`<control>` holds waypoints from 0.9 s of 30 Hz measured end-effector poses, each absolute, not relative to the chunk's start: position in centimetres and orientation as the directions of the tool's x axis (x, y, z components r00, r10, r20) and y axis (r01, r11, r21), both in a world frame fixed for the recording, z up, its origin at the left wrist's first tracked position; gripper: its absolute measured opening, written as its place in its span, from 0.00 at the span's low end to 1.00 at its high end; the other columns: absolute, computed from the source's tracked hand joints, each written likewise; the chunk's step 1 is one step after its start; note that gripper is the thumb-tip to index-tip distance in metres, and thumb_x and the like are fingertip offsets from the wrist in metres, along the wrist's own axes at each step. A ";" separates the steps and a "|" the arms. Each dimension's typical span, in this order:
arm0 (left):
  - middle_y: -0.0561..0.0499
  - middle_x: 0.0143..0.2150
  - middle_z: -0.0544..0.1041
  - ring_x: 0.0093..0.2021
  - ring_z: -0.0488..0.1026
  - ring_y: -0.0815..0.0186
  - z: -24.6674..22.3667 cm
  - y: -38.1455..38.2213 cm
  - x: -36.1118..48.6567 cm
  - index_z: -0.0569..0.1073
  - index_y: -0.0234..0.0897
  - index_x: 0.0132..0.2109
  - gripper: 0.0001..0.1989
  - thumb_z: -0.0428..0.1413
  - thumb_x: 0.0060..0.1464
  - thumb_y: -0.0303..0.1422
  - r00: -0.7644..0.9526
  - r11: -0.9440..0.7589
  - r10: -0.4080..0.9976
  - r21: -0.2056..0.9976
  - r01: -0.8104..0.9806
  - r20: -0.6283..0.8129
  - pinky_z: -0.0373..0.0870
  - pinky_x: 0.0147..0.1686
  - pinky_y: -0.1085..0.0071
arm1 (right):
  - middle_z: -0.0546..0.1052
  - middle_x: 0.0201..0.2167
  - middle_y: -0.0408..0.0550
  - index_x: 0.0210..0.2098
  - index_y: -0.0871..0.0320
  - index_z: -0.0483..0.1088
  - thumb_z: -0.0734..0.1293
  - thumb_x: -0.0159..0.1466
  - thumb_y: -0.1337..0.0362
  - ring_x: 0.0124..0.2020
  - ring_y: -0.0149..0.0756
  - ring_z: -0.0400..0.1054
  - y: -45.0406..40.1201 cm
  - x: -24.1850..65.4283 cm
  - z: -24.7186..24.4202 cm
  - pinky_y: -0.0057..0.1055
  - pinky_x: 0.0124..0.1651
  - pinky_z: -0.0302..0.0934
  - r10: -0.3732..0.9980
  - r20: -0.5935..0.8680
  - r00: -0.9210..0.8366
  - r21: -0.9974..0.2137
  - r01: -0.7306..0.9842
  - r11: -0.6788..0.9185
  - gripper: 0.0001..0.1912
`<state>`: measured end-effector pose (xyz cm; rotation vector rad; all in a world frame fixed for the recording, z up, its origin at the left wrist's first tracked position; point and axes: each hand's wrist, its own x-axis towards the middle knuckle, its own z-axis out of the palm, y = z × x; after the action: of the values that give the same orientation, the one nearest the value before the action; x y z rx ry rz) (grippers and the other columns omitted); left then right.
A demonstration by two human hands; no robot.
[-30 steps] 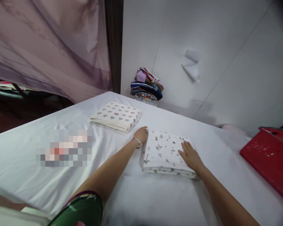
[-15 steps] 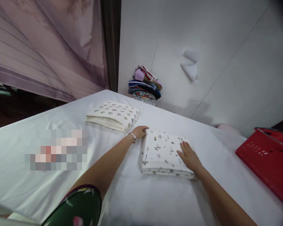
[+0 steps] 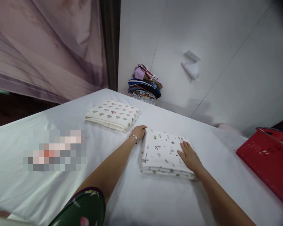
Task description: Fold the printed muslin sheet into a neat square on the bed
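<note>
A folded white blanket point(image 3: 163, 150) printed with small leaves and sprigs lies flat on the white bed sheet point(image 3: 122, 188). At its far left corner is my left hand point(image 3: 139, 133), fingers closed on the edge, a bracelet round the wrist. My right hand point(image 3: 190, 157) rests palm down with fingers spread on the right part of the same blanket. Farther off to the left lies a second folded blanket point(image 3: 112, 113), cream with grey and red mushroom-like shapes, touched by neither hand.
On the right stands a red plastic basket point(image 3: 264, 166) with a metal handle. A pile of folded clothes point(image 3: 145, 84) is beyond the bed's far edge, by the wall. A pink curtain point(image 3: 49, 47) hangs at the left. A blurred-out patch point(image 3: 56, 150) covers something on the sheet.
Both hands stay at the same places on the blanket. My left forearm has shifted slightly to the right; otherwise almost nothing differs.
</note>
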<state>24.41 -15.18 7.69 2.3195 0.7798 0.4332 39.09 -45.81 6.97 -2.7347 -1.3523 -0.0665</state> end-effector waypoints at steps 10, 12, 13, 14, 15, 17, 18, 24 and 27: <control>0.48 0.65 0.52 0.66 0.42 0.58 10.1 -22.8 23.8 0.58 0.39 0.61 0.31 0.43 0.54 0.50 0.924 -0.862 0.343 0.447 0.239 0.168 0.39 0.62 0.56 | 0.51 0.63 0.53 0.60 0.63 0.54 0.49 0.64 0.48 0.65 0.43 0.39 -46.1 39.7 5.8 0.43 0.60 0.49 0.796 0.126 0.592 -0.060 0.805 -0.590 0.33; 0.47 0.67 0.46 0.66 0.37 0.57 9.0 -23.4 23.7 0.54 0.37 0.62 0.35 0.40 0.53 0.53 0.951 -0.883 0.303 0.394 0.255 0.064 0.34 0.62 0.54 | 0.51 0.63 0.52 0.60 0.62 0.55 0.49 0.64 0.48 0.65 0.43 0.40 -46.1 39.8 5.5 0.43 0.60 0.49 0.799 0.132 0.587 -0.066 0.810 -0.583 0.32; 0.47 0.67 0.44 0.66 0.35 0.57 8.5 -23.5 23.6 0.53 0.37 0.63 0.36 0.39 0.53 0.53 0.955 -0.888 0.296 0.377 0.264 0.030 0.33 0.62 0.54 | 0.51 0.63 0.52 0.60 0.61 0.55 0.49 0.64 0.48 0.65 0.43 0.39 -46.2 39.9 5.4 0.44 0.60 0.49 0.801 0.133 0.584 -0.067 0.811 -0.581 0.32; 0.47 0.67 0.43 0.67 0.33 0.58 8.1 -23.4 23.5 0.51 0.37 0.64 0.37 0.37 0.53 0.54 0.957 -0.893 0.290 0.365 0.265 0.014 0.31 0.62 0.54 | 0.51 0.64 0.51 0.60 0.61 0.55 0.49 0.64 0.48 0.65 0.43 0.39 -46.2 40.0 5.3 0.44 0.60 0.49 0.801 0.132 0.583 -0.066 0.812 -0.580 0.32; 0.48 0.68 0.42 0.67 0.32 0.59 7.8 -23.3 23.4 0.50 0.37 0.64 0.37 0.35 0.54 0.54 0.958 -0.897 0.285 0.355 0.264 0.008 0.31 0.62 0.54 | 0.51 0.64 0.51 0.60 0.60 0.55 0.49 0.64 0.48 0.65 0.43 0.39 -46.2 40.0 5.2 0.45 0.59 0.49 0.800 0.128 0.586 -0.063 0.810 -0.584 0.32; 0.48 0.68 0.41 0.67 0.32 0.59 7.7 -23.0 23.3 0.50 0.36 0.64 0.38 0.34 0.53 0.54 0.960 -0.902 0.279 0.343 0.260 0.006 0.30 0.62 0.55 | 0.50 0.64 0.50 0.61 0.59 0.54 0.49 0.64 0.48 0.65 0.44 0.39 -46.2 40.1 5.3 0.47 0.59 0.49 0.790 0.099 0.605 -0.058 0.796 -0.603 0.32; 0.48 0.68 0.41 0.67 0.32 0.59 7.7 -23.0 23.2 0.49 0.36 0.64 0.38 0.33 0.53 0.54 0.961 -0.905 0.277 0.338 0.259 0.005 0.31 0.62 0.55 | 0.49 0.64 0.50 0.61 0.58 0.53 0.49 0.63 0.48 0.65 0.44 0.39 -46.1 40.1 5.6 0.49 0.59 0.48 0.783 0.072 0.618 -0.053 0.787 -0.615 0.32; 0.48 0.68 0.42 0.67 0.33 0.59 7.8 -23.2 23.4 0.49 0.37 0.64 0.38 0.32 0.53 0.55 0.956 -0.917 0.293 0.286 0.276 0.015 0.32 0.62 0.54 | 0.51 0.63 0.52 0.59 0.55 0.56 0.51 0.63 0.48 0.64 0.49 0.40 -42.9 40.4 8.4 0.59 0.58 0.39 0.783 -0.005 0.622 -0.035 0.782 -0.622 0.30; 0.48 0.67 0.43 0.66 0.33 0.59 7.9 -23.3 23.4 0.50 0.36 0.64 0.38 0.33 0.53 0.55 0.955 -0.920 0.295 0.277 0.279 0.015 0.32 0.62 0.54 | 0.49 0.64 0.52 0.61 0.57 0.53 0.49 0.64 0.47 0.65 0.46 0.38 -41.0 40.9 8.9 0.53 0.60 0.38 0.820 0.043 0.570 -0.077 0.821 -0.566 0.31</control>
<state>23.37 -23.27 7.85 2.8342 0.4239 0.0821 40.91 -40.96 8.93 -2.7044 -1.4169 -0.0040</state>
